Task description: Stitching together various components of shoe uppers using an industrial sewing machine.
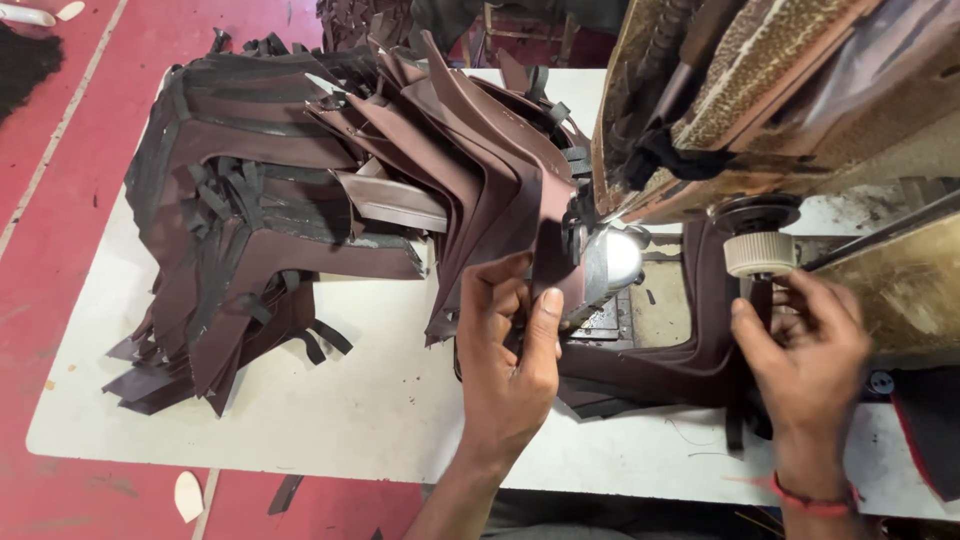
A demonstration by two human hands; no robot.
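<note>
On the white table point(330, 420), under the head of a worn sewing machine point(760, 90), lies a dark maroon leather piece point(670, 365). Left hand point(510, 350) is clamped on this piece near the needle area: thumb on top, fingers curled beneath its upturned edge. Right hand point(805, 350) rests on the same piece just below a ribbed white knob point(759, 253); fingers bent, partly blurred, so cannot tell whether they pinch the leather or only press it. A red thread band point(812, 498) circles that wrist. The needle itself is hidden behind the left fingers and a shiny metal part point(615, 262). Machine top is cut off by the frame edge. Left of the hands, a tall heap of cut leather pieces point(270, 220), maroon with black strips, fans over the table; individual pieces are hard to separate. Red floor point(60, 200) shows around the table.
</note>
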